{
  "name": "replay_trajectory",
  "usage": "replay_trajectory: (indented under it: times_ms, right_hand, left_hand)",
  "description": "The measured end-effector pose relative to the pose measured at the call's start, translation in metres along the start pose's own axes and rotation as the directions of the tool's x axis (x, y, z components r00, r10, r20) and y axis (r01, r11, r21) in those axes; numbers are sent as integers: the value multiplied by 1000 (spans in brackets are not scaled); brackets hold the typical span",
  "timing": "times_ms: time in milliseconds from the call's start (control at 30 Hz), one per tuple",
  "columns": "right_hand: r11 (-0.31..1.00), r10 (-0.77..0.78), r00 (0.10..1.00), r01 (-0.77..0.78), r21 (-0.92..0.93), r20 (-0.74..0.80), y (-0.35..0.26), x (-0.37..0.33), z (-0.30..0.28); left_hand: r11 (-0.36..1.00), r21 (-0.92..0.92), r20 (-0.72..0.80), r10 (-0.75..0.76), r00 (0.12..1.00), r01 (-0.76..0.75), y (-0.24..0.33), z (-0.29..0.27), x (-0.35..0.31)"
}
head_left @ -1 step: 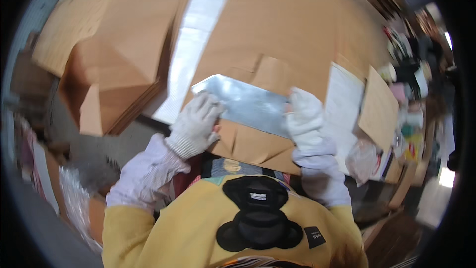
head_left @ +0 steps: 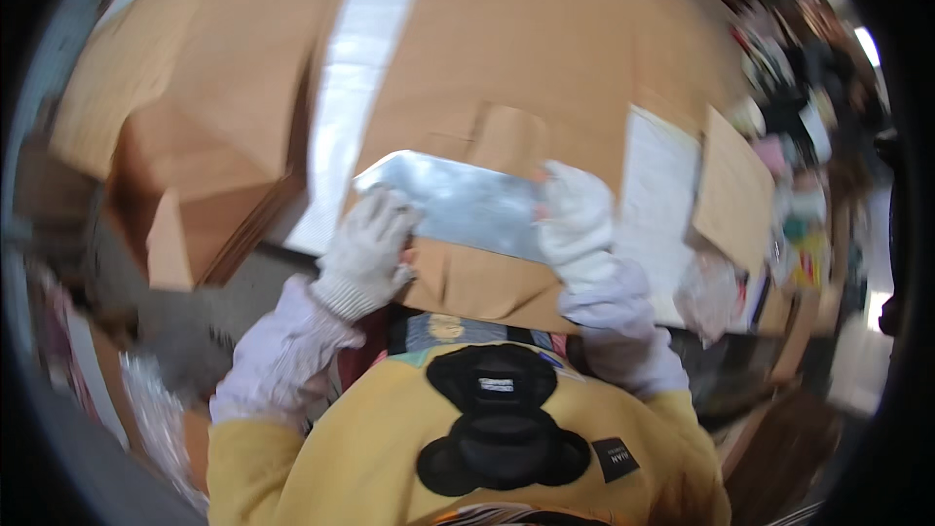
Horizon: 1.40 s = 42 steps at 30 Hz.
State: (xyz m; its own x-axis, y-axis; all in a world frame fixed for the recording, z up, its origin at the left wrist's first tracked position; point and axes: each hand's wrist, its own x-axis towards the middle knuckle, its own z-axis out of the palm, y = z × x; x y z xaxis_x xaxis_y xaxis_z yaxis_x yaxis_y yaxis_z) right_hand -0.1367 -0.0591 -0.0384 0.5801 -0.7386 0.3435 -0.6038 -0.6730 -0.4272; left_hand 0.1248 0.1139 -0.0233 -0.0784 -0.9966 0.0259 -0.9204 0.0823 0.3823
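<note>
The silver plate [head_left: 467, 205] lies slantwise across the brown paper [head_left: 526, 39], between the two gloved hands, its left end a little farther from the body than its right. The right hand [head_left: 575, 219] is curled and seems clamped on the plate's right end, bare fingertips reaching its edge. The left hand [head_left: 365, 244] rests its fingers over the plate's left end; whether it pinches or merely presses there, I cannot tell. Holding opposite ends probably steadies the plate and leaves its middle uncovered. On the plate's near side, a creased flap [head_left: 487, 282] shows, perhaps held down by the plate's weight. A white strip [head_left: 355, 78] runs beyond the plate's left end, and a white sheet [head_left: 662, 175] lies past its right.
</note>
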Motion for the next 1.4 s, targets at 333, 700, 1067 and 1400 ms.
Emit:
replay_trajectory:
  times_ms: [333, 700, 1067, 1400]
  right_hand:
    - [976, -157, 947, 192, -101, 281, -15, -17, -4]
    - [973, -191, 936, 220, -66, 294, -9, -15, -5]
    - [931, -69, 996, 47, 363, 48, 15, -20, -2]
    - [980, 197, 964, -199, -3, 180, 7, -69, -25]
  left_hand:
    - [990, 142, 92, -3, 996, -10, 19, -11, 10]
    - [976, 207, 34, 62, 997, -68, 19, -9, 11]
    - [931, 220, 103, 274, 956, -291, 7, -16, 23]
    - [976, -72, 67, -201, 977, 206, 11, -8, 50]
